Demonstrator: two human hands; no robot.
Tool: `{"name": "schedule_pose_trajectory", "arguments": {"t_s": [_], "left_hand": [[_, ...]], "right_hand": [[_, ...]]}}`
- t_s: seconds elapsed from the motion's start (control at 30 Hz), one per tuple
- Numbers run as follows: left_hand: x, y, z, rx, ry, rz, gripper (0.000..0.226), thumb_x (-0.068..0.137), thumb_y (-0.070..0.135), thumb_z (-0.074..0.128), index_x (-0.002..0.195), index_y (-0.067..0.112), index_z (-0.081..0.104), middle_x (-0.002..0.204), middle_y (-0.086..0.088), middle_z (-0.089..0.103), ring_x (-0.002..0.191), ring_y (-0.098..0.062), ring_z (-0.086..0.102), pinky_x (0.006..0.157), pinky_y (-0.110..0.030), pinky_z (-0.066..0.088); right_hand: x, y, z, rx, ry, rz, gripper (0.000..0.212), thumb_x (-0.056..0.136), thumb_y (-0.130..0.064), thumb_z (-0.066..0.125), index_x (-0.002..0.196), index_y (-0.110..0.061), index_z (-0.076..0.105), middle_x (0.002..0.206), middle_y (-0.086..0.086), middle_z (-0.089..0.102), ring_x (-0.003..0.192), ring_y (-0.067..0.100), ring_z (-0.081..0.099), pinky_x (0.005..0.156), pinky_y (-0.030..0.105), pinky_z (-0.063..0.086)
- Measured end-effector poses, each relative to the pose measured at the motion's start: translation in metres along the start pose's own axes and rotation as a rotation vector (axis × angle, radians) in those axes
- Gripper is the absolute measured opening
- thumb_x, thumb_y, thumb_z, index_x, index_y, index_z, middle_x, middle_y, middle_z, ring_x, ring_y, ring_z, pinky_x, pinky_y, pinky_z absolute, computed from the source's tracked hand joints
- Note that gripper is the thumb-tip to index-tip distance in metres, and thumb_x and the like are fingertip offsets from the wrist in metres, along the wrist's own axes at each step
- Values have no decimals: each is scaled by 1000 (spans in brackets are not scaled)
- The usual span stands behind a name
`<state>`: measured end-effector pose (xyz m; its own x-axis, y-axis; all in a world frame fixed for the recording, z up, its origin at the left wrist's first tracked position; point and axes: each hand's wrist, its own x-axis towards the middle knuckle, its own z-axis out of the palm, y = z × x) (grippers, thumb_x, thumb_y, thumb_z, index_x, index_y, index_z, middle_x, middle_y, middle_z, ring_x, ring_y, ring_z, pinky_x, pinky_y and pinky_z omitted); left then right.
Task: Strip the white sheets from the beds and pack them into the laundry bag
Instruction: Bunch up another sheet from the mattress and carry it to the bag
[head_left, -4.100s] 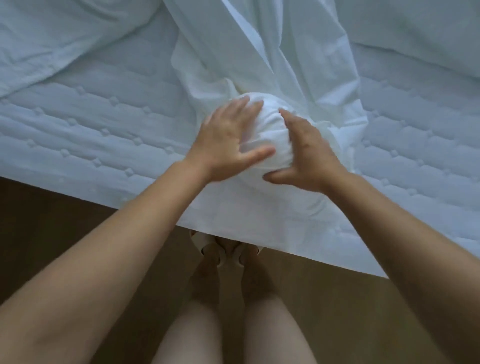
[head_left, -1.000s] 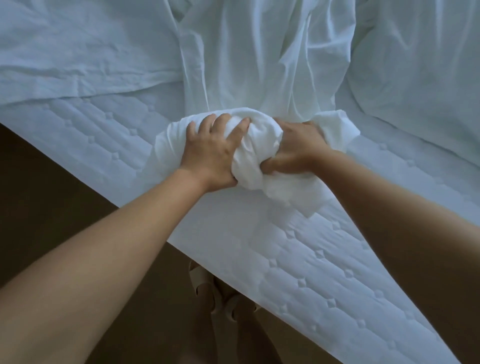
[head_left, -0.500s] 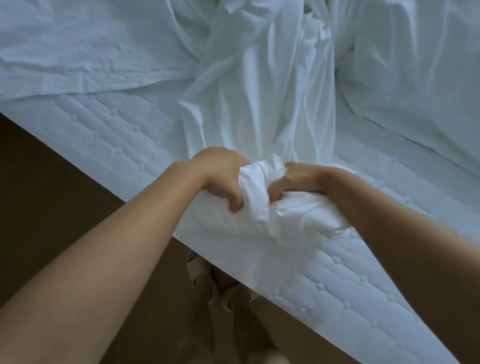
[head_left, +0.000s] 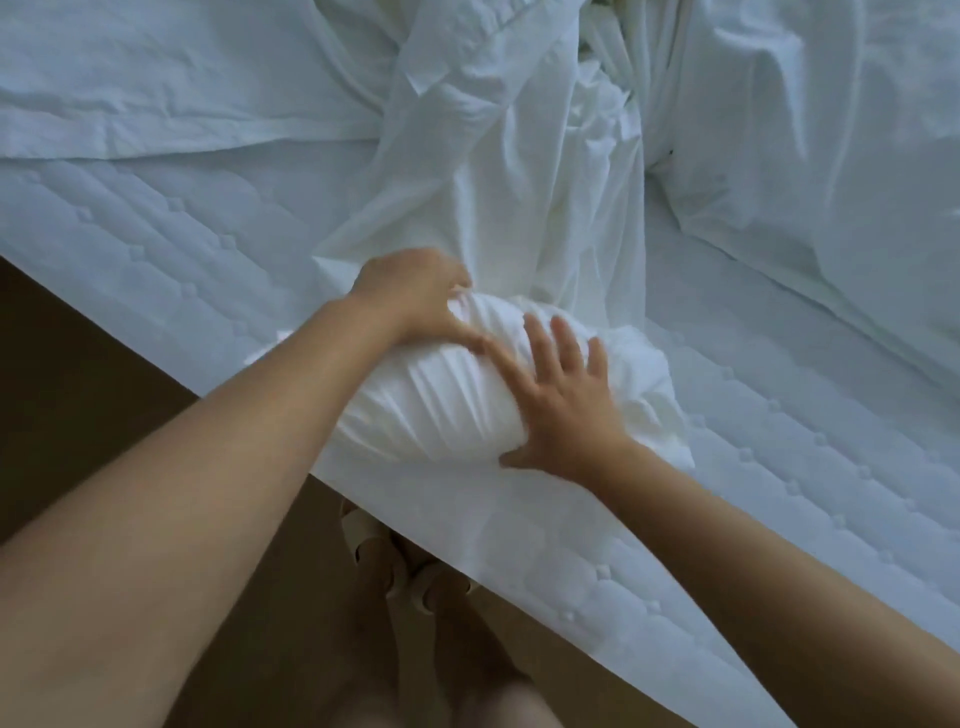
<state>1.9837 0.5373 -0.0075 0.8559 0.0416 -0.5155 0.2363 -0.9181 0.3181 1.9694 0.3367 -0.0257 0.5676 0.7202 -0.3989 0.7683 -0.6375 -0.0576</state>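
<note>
A white sheet (head_left: 519, 171) trails across the bed from the top of the view down to a tight rolled bundle (head_left: 441, 395) near the mattress's front edge. My left hand (head_left: 410, 296) curls over the bundle's far left end, its fingers tucked into the cloth. My right hand (head_left: 561, 405) lies flat on the bundle's right side with fingers spread and straight. The laundry bag is not in view.
The quilted mattress (head_left: 753, 493) lies bare to the left and right of the bundle. More white bedding (head_left: 831, 156) is heaped at the upper right and lies flat at the upper left (head_left: 156, 88). Brown floor (head_left: 78, 389) and my feet (head_left: 410, 577) show below the bed edge.
The bundle has grown rounder as more sheet was rolled in. My right hand has let go of the cloth and now lies flat on it. My left hand moved to the far side.
</note>
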Motion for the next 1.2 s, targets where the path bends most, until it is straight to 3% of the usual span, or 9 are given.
{"name": "schedule_pose_trajectory", "arguments": {"t_s": [0.1,0.2,0.27,0.43,0.57,0.8,0.87,1.03,1.2], "left_hand": [[-29,5,36,94,443,143,67,84,51,33,125,7,61,124,-23,59,113,-41,56,91,-51,45],[-49,9,47,292,21,21,116,64,81,38,153,20,-6,158,-20,0,146,-38,4,113,-58,12],[-43,8,38,400,-53,0,132,56,83,58,148,29,-20,157,-18,-5,145,-38,2,113,-56,12],[-13,10,-2,221,-83,37,97,51,61,78,134,34,37,113,0,61,97,-25,60,76,-33,47],[-20,18,-9,87,-232,46,76,53,50,84,121,35,52,101,10,63,89,-16,57,74,-31,47],[-35,29,26,-212,-771,27,53,57,30,90,101,40,62,98,13,69,90,-11,65,83,-31,54],[-36,28,33,-170,-800,28,52,58,33,89,104,35,65,99,10,69,90,-12,66,84,-33,55],[-39,18,33,-255,-629,28,27,57,44,85,78,40,69,81,14,70,80,-9,67,72,-28,54],[-32,24,18,-146,-184,24,36,74,43,74,106,27,70,100,9,69,97,-14,63,82,-29,48]], "right_hand": [[38,28,-18,167,-158,-12,130,54,-66,78,151,-34,-2,155,12,15,139,36,22,108,51,29],[51,40,-27,301,-186,4,127,50,-62,82,150,-34,9,144,7,37,126,31,40,103,44,38],[58,39,-30,374,-221,16,121,50,-56,84,148,-35,16,137,5,46,119,29,47,99,42,42],[76,46,-52,638,-327,151,83,55,-31,87,129,-35,49,116,-6,61,107,19,58,89,33,47],[64,45,-53,749,-489,165,64,53,-24,87,112,-28,61,103,-4,66,95,20,63,86,39,53],[16,31,-23,942,-965,277,78,43,-24,86,117,-29,60,106,5,71,94,29,69,87,45,55],[0,21,-22,886,-873,229,76,55,-26,86,124,-31,54,119,1,64,108,25,62,94,41,51],[-62,-19,-25,261,-149,48,93,75,-53,59,151,-29,10,154,7,18,141,29,17,115,46,13],[-65,-18,3,35,-24,-23,134,32,-72,77,146,-23,28,141,22,45,127,43,46,100,62,34]]}}
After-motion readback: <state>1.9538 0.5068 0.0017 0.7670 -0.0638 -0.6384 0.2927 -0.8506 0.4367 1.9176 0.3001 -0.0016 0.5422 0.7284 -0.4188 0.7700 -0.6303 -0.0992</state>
